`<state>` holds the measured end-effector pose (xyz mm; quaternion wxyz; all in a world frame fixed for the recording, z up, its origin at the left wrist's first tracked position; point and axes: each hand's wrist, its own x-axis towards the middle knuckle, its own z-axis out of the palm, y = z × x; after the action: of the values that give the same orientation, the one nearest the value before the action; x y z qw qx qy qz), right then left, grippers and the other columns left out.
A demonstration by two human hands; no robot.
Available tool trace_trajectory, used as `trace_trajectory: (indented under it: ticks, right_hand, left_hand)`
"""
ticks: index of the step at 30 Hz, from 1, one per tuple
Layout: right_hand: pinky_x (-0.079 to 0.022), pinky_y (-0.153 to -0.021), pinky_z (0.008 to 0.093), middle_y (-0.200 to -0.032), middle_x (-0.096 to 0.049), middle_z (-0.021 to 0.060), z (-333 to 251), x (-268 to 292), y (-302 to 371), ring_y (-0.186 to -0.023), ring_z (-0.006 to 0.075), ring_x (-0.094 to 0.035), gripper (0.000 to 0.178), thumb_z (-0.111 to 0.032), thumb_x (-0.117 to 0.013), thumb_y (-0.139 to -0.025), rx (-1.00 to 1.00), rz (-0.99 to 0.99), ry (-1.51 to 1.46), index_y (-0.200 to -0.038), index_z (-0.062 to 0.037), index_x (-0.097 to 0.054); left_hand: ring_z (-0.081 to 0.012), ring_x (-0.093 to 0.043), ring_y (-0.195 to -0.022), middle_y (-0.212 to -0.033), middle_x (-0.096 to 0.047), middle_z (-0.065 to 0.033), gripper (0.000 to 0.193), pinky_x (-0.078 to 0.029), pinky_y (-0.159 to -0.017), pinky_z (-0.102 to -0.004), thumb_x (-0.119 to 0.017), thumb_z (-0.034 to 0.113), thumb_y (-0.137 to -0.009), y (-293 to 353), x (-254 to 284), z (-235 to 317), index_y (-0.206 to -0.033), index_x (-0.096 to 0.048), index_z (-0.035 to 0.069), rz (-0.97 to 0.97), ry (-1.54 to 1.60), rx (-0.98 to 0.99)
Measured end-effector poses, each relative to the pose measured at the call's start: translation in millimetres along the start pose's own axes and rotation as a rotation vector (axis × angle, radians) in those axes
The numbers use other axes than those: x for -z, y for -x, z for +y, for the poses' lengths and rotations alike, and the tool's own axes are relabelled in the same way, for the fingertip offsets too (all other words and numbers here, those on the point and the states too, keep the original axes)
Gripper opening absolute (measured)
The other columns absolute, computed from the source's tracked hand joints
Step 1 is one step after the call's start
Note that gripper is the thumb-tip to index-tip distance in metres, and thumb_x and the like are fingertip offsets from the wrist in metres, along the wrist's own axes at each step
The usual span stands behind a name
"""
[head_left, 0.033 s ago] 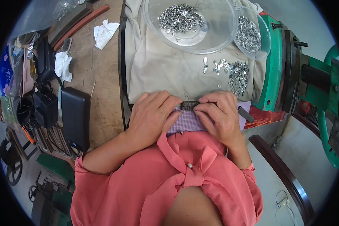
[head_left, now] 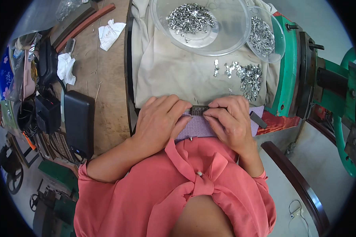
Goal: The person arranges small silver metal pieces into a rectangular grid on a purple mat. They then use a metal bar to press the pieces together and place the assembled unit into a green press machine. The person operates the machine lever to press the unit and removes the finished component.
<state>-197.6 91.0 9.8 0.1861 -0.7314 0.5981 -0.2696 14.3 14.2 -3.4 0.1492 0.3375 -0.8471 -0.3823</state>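
Observation:
A small dark block point(head_left: 198, 111) with a row of slots, seemingly metal, sits at the near edge of the work surface, over a purple checked cloth point(head_left: 190, 128). My left hand point(head_left: 158, 120) has its thumb and fingers bent together at the block's left end. At the other end, my right hand point(head_left: 231, 123) pinches the block between thumb and fingers. What lies under the fingertips is hidden. Just right of that hand is a short dark bar point(head_left: 258, 119). Beyond it, small flat shiny metal pieces point(head_left: 250, 81) lie in a loose pile on the beige cloth point(head_left: 166, 75).
A large clear plastic bowl point(head_left: 235, 43) holding small metal parts stands at the back, beside a smaller clear bowl point(head_left: 280, 43) of metal pins. Green machinery point(head_left: 284, 79) borders the right. On the wooden table point(head_left: 106, 79) at left are a black power bank point(head_left: 79, 122) and crumpled tissues point(head_left: 110, 34).

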Motion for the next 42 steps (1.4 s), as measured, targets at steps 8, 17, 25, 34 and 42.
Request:
trace_trajectory:
  ticks: [8,17,25,34,42]
  right_hand:
    - [-0.042,-0.084,0.039,-0.099,-0.065,0.0017,-5,-3,-4,-0.092,0.0229,-0.061,0.021,-0.006,-0.081,-0.07,0.015,0.012,0.078,-0.088,-0.0093,-0.07]
    - [-0.042,-0.084,0.0389,-0.098,-0.065,0.0014,-5,-7,1,-0.091,0.0227,-0.062,0.022,-0.008,-0.082,-0.069,0.007,0.04,0.094,-0.088,-0.0102,-0.071]
    - [-0.042,-0.085,0.0389,-0.098,-0.065,0.001,-4,-10,3,-0.089,0.0222,-0.062,0.022,-0.007,-0.082,-0.07,0.009,0.088,0.087,-0.089,-0.0103,-0.07]
    - [-0.042,-0.085,0.0382,-0.097,-0.065,0.0002,-7,-12,3,-0.089,0.0209,-0.062,0.023,-0.008,-0.083,-0.069,0.036,0.115,0.153,-0.087,-0.0116,-0.07]
    - [-0.043,-0.083,0.0373,-0.093,-0.067,0.0006,-2,3,12,-0.086,0.0218,-0.061,0.024,-0.008,-0.085,-0.067,-0.033,0.242,0.13,-0.088,-0.0119,-0.075]
  left_hand:
    - [-0.027,-0.059,-0.08,-0.084,-0.057,-0.0053,0.028,-0.042,-0.071,-0.0389,-0.077,0.015,-0.079,0,1,-1,-0.105,-0.067,0.01,0.004,0.01,-0.007]
    - [-0.0278,-0.059,-0.081,-0.087,-0.058,-0.0056,0.03,-0.043,-0.073,-0.0392,-0.077,0.015,-0.079,1,-1,-2,-0.106,-0.066,0.01,0.01,0.012,-0.018]
    - [-0.0273,-0.059,-0.082,-0.087,-0.057,-0.0058,0.03,-0.042,-0.072,-0.0391,-0.077,0.016,-0.079,2,-1,-2,-0.106,-0.066,0.01,0.003,0.016,-0.02]
    - [-0.0239,-0.062,-0.091,-0.093,-0.061,-0.0043,0.028,-0.043,-0.077,-0.0386,-0.075,0.019,-0.081,2,2,0,-0.105,-0.065,0.009,-0.046,-0.025,-0.003]
    - [-0.0246,-0.062,-0.088,-0.091,-0.06,-0.0046,0.025,-0.043,-0.076,-0.0386,-0.076,0.019,-0.08,1,-2,2,-0.101,-0.066,0.01,-0.004,-0.044,0.011]
